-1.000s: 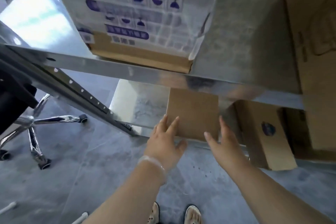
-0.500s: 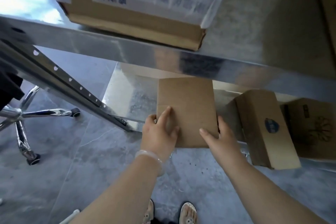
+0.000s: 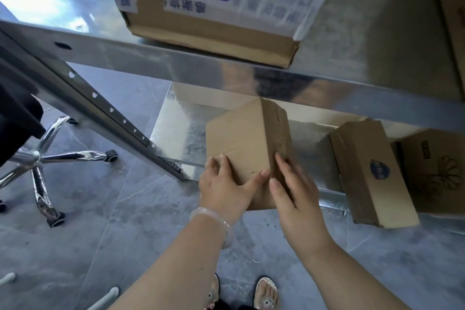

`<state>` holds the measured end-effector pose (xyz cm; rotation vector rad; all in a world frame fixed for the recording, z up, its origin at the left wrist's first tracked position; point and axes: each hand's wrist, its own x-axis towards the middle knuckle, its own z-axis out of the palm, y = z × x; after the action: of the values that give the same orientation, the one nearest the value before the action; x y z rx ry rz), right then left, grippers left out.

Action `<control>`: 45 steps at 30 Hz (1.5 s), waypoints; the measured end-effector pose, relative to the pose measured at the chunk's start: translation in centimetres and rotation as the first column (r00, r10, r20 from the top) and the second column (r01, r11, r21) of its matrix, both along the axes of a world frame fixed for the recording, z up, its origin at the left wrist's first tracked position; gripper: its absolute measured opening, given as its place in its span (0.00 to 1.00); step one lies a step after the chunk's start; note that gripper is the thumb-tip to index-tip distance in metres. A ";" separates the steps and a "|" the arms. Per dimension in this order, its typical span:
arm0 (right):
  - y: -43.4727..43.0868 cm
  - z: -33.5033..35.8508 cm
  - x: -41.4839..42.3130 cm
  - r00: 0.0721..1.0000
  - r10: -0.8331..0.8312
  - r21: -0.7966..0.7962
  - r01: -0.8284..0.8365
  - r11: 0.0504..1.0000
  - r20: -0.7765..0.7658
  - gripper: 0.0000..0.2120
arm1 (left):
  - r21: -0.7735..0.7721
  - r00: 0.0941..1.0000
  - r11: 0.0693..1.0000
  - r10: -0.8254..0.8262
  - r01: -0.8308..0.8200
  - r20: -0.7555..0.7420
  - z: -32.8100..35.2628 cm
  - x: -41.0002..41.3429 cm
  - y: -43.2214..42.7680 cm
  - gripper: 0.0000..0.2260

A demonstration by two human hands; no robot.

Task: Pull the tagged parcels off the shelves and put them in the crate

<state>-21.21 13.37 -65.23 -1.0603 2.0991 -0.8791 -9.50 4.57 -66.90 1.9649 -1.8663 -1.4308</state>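
A plain brown cardboard parcel [image 3: 241, 138] sits tilted at the front edge of the low metal shelf [image 3: 173, 133], one corner raised. My left hand [image 3: 224, 189] grips its near left corner, thumb across the top face. My right hand [image 3: 292, 194] presses flat against its right side. I see no tag on its visible faces. No crate is in view.
Another brown box with a blue round logo [image 3: 370, 171] and a printed box [image 3: 435, 171] stand to the right on the same shelf. A big labelled carton [image 3: 214, 15] rests on the upper shelf [image 3: 125, 58]. An office chair base [image 3: 42, 158] stands left on the grey floor.
Both hands closed onto the parcel, and it has been pulled forward and tipped up from lying flat. The right hand moved from its front edge to its right side.
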 end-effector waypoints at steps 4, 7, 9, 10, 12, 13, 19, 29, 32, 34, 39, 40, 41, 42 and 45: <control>-0.2 0.5 0.1 0.990 0.126 -0.016 -0.127 0.992 -0.060 0.20 | 0.040 0.992 0.998 0.056 -0.052 -0.112 1.3 0.4 -0.5 0.56; -0.2 0.0 -0.6 0.984 0.170 -0.030 -0.172 0.985 -0.055 0.27 | 0.034 0.941 0.989 0.145 -0.142 -0.304 1.6 2.3 -1.2 0.42; -0.6 -0.1 -0.8 0.995 0.081 0.017 -0.082 0.996 0.057 0.34 | 0.046 0.905 0.984 0.176 -0.172 -0.387 1.6 3.3 -1.4 0.31; -0.9 -0.1 -0.8 0.988 0.046 0.057 -0.055 0.997 0.144 0.35 | 0.043 0.887 0.982 0.184 -0.183 -0.423 1.5 3.6 -1.3 0.27; -1.3 -0.2 -0.1 0.963 0.083 0.073 -0.105 0.992 0.257 0.28 | -0.015 0.877 0.977 0.185 -0.214 -0.444 1.1 4.1 -1.2 0.25; -1.3 -0.2 0.3 0.963 0.126 0.077 -0.148 0.986 0.238 0.26 | -0.056 0.893 0.972 0.187 -0.229 -0.409 1.1 4.4 -1.3 0.26; -1.3 0.0 2.9 0.951 0.282 0.030 -0.288 0.957 0.126 0.37 | -0.166 0.974 0.972 0.133 -0.164 -0.182 1.7 5.1 -1.7 0.33; -2.1 -1.3 2.9 0.942 0.315 0.043 -0.322 0.946 0.111 0.27 | 0.074 0.944 0.969 0.248 -0.237 -0.218 0.8 8.1 -4.5 0.53; -1.7 -3.1 0.5 0.982 0.096 0.198 -0.128 0.972 0.164 0.35 | 0.245 0.843 0.905 0.416 -0.348 -0.342 0.1 8.1 -4.8 0.52; -1.5 -3.7 -0.4 0.960 0.033 0.255 -0.107 0.961 0.279 0.38 | 0.279 0.827 0.898 0.426 -0.340 -0.367 -0.7 7.3 -4.7 0.39; -1.8 -4.5 -1.2 0.957 0.011 0.249 -0.086 0.965 0.290 0.38 | 0.047 0.941 0.976 0.219 -0.214 -0.258 -2.6 5.7 -5.5 0.17; -2.1 -4.6 -1.3 0.957 0.018 0.244 -0.092 0.965 0.290 0.38 | 0.001 0.956 0.986 0.160 -0.165 -0.244 -2.8 5.6 -5.7 0.20; -2.5 -4.6 -1.3 0.956 0.028 0.238 -0.101 0.966 0.292 0.39 | -0.024 0.965 0.992 0.112 -0.121 -0.235 -2.9 5.4 -5.8 0.25; -2.8 -4.5 -1.3 0.955 0.039 0.231 -0.110 0.967 0.294 0.39 | -0.035 0.973 0.996 0.077 -0.087 -0.217 -3.1 5.3 -6.1 0.32; -3.8 -3.9 -1.4 0.964 0.072 0.232 -0.134 0.963 0.254 0.40 | -0.069 0.989 0.997 -0.044 0.034 -0.138 -3.1 4.9 -7.0 0.42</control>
<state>-22.66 9.52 -69.17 -0.8745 1.8719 -0.6399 -4.62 -2.41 -70.00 1.7594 -1.8755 -1.4552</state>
